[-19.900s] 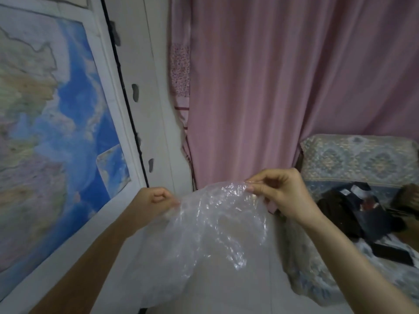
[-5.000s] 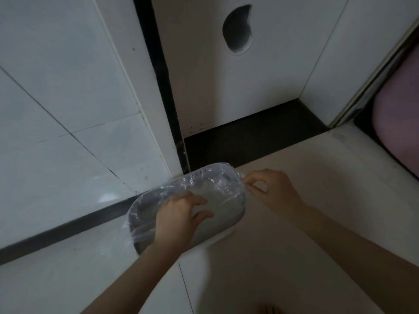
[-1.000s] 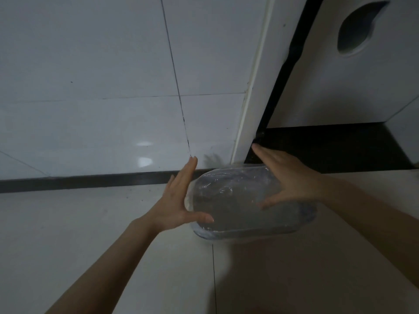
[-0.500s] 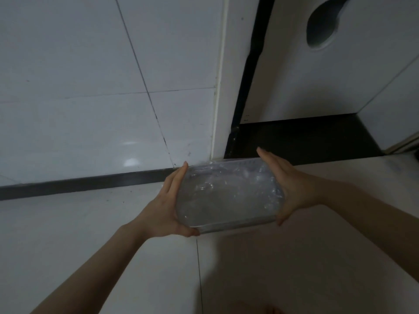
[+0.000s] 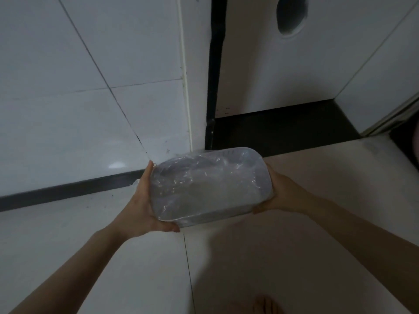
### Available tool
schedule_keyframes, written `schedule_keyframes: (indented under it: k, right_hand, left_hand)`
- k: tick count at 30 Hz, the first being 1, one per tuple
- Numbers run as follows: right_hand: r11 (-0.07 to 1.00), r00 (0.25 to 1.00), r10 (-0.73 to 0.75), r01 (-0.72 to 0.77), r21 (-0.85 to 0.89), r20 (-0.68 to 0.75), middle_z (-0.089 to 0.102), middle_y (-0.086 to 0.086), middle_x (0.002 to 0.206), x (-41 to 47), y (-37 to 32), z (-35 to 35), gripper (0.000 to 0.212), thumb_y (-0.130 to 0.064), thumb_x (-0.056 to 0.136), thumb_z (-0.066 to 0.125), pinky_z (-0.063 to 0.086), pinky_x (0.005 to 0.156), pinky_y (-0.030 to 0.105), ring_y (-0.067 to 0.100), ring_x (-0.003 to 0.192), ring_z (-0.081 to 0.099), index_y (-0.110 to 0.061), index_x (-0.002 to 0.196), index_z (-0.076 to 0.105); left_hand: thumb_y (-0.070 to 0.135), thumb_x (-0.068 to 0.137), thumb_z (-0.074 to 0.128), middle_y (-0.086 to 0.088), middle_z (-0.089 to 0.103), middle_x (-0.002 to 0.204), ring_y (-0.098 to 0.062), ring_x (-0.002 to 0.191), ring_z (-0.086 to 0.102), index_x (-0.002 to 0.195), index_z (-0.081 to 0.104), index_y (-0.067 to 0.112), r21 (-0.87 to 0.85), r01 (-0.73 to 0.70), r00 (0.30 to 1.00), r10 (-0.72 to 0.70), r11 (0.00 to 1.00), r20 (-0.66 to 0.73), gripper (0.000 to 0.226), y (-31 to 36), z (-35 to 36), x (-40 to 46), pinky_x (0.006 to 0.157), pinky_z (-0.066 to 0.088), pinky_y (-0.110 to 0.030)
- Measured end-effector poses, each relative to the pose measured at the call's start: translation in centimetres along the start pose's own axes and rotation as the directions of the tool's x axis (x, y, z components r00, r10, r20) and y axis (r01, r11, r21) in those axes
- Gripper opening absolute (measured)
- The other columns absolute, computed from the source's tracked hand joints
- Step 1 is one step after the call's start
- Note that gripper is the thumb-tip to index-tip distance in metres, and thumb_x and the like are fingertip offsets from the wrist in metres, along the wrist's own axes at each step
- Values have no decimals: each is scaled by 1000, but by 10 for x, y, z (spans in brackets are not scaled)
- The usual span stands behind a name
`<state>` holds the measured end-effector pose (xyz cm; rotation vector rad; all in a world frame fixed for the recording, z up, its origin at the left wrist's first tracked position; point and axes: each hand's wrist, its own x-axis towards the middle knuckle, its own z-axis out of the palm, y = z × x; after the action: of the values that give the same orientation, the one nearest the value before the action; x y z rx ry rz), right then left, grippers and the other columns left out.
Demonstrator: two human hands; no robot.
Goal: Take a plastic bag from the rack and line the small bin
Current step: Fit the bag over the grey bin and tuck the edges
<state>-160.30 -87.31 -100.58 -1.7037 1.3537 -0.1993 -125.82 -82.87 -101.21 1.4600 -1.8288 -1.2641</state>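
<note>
A small grey oblong bin (image 5: 263, 168) stands at the foot of the tiled wall, seen from above. A clear plastic bag (image 5: 204, 189) lies inside it, crinkled, with its mouth folded over the rim all round. My left hand (image 5: 142, 205) presses flat against the bin's left end, thumb under the near edge. My right hand (image 5: 281, 193) clasps the right end. Both hands grip the bin between them. I cannot tell whether the bin rests on the floor or is lifted off it.
White wall tiles (image 5: 79, 98) rise behind the bin, with a dark skirting strip (image 5: 68, 189) along the floor. A white door (image 5: 283, 64) with a round cut-out stands at the back right over a black threshold (image 5: 283, 130). My toes (image 5: 265, 304) show at the bottom.
Since a second ago both hands have closed in on the ends of the lined bin and now grip it; in the half second before now the grip stayed the same.
</note>
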Motion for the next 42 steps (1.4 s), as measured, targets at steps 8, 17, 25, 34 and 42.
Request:
schedule_keyframes:
  k: [8, 17, 25, 34, 42]
  right_hand:
    - [957, 1000, 27, -25, -289, 3, 3, -23, 149, -15, -26, -41, 160, -55, 25, 88, 19, 105, 26, 5, 136, 11, -41, 136, -26]
    - [801, 977, -86, 184, -569, 194, -23, -7, 154, 8, -52, -33, 151, -46, 46, 89, 22, 114, 33, 16, 143, 3, -25, 139, -28]
    - [911, 986, -156, 167, -377, 58, -17, -21, 151, 4, -32, -17, 152, -46, 44, 90, 32, 101, 26, 13, 137, 20, -37, 135, -31]
    - [800, 982, -96, 174, -574, 163, -28, -7, 153, 5, -66, -39, 152, -72, 39, 77, -4, 111, 33, 7, 136, -21, -28, 137, -31]
    - [689, 965, -4, 192, -698, 262, -14, 1, 157, 29, -95, -16, 148, -63, 46, 81, 5, 118, 51, 25, 143, -12, -21, 141, -24]
  left_hand:
    - [71, 26, 79, 25, -7, 146, -16, 142, 6, 131, -29, 48, 298, -6, 1000, -1, 955, 22, 153, 7, -31, -7, 115, 17, -48]
    - [74, 33, 75, 1, 1, 155, -25, 140, 14, 125, -39, 45, 504, -26, 995, -26, 863, 95, 150, 23, -20, 9, 114, 26, -47]
    - [65, 37, 82, -8, 10, 153, -27, 138, 22, 141, -23, 22, 533, 8, 996, -51, 846, 66, 154, 9, -16, 5, 112, 30, -47]
    - [88, 30, 58, 0, -24, 155, -18, 142, -17, 124, -45, 34, 614, -52, 994, -17, 788, 105, 150, 22, -26, 2, 118, -2, -45]
    - [72, 46, 73, -3, -18, 157, -20, 144, -11, 125, -42, 28, 740, -72, 990, -41, 669, 133, 146, 49, -13, 20, 117, -5, -44]
